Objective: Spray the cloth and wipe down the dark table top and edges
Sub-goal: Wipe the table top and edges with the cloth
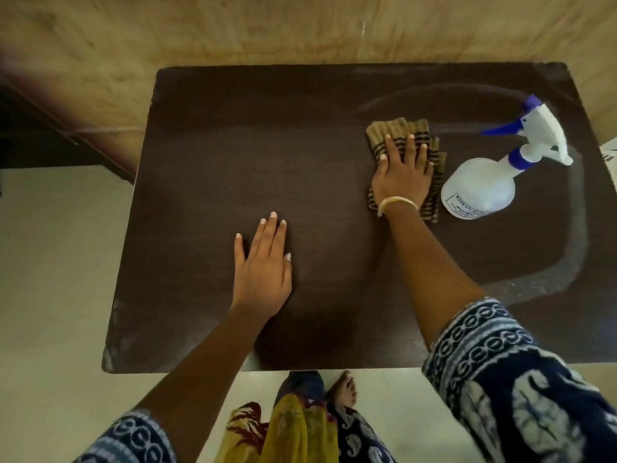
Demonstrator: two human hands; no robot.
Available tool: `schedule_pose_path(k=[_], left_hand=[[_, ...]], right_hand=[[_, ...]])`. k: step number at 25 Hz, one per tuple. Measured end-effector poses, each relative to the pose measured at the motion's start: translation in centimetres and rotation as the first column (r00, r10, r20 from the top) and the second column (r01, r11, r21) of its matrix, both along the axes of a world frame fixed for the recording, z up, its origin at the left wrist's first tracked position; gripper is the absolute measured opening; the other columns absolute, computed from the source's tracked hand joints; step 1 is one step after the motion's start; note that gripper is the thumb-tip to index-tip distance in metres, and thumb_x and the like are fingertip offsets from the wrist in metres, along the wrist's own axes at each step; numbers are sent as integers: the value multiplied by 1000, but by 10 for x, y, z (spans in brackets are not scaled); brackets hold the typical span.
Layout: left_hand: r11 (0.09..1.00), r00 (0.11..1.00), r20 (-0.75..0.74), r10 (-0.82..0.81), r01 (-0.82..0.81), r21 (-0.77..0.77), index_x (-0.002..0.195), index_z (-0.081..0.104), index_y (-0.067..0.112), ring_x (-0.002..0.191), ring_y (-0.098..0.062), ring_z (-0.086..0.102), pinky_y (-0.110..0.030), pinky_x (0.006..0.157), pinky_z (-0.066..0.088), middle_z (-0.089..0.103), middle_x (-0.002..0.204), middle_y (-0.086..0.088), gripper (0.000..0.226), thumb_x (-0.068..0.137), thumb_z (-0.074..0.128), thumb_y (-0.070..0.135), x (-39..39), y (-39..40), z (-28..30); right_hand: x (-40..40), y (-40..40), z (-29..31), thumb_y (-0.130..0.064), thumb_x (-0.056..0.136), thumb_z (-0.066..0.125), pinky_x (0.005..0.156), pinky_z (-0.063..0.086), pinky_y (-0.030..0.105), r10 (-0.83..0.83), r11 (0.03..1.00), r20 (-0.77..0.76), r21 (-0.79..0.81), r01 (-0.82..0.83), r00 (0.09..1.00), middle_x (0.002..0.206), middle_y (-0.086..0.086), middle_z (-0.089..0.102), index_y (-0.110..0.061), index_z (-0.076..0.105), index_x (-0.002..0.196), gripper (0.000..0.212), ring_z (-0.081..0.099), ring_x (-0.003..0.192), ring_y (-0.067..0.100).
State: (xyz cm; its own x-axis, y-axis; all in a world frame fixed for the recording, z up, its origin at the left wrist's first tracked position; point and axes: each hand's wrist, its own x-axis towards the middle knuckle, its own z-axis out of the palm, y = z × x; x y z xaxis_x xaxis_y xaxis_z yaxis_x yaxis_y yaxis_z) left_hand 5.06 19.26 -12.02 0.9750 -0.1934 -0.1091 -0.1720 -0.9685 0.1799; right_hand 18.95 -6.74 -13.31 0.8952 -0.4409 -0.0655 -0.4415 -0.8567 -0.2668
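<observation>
1. Striped cloth (405, 162) lies flat under my right hand (402, 173), fingers straight and pressing, just beside the spray bottle (480, 185).
2. Left hand (263, 265) rests flat on the dark table top (267, 135), fingers straight.
3. Step in hand: wiping, I judge.
4. Next — sweep toward the dusty smear (576, 228), then the edges.

Pale floor (50, 262) below, a light wood-grain wall (300, 28) beyond, dark furniture (40, 135) at left.
</observation>
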Motion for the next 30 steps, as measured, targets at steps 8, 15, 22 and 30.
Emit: schedule_pose_path(k=[8,15,22,30], left_hand=[[993,992,62,113,-110,-39,153,25,10,151,-20,13,-60,117,11,18,163,-6,56,100,36,24,103,35,-1],[988,995,7,104,-103,-113,154,24,14,152,-17,9,-59,118,8,15,164,-2,56,101,35,30,135,15,-5],[995,998,4,68,-67,-78,156,15,18,152,-15,2,-61,119,5,8,165,0,58,102,25,38,159,-28,-15],[990,993,49,105,-100,-101,150,32,12,150,-17,17,-60,118,10,31,159,-4,60,96,26,38,158,-26,-20]], right_hand=[[15,175,-2,-46,98,30,118,15,53,661,749,-50,-26,-662,749,162,3,18,-40,30,149,51,12,149,33],[90,38,-4,-45,97,34,117,19,51,284,958,49,-48,-282,958,160,3,25,-40,35,147,50,21,147,30],[93,-31,2,-46,101,21,120,2,52,-437,897,-46,48,439,898,164,3,5,-39,21,152,52,0,151,30],[148,150,4,-46,99,29,117,13,51,616,787,-44,-9,-617,787,161,-1,21,-43,37,145,47,14,149,29]])
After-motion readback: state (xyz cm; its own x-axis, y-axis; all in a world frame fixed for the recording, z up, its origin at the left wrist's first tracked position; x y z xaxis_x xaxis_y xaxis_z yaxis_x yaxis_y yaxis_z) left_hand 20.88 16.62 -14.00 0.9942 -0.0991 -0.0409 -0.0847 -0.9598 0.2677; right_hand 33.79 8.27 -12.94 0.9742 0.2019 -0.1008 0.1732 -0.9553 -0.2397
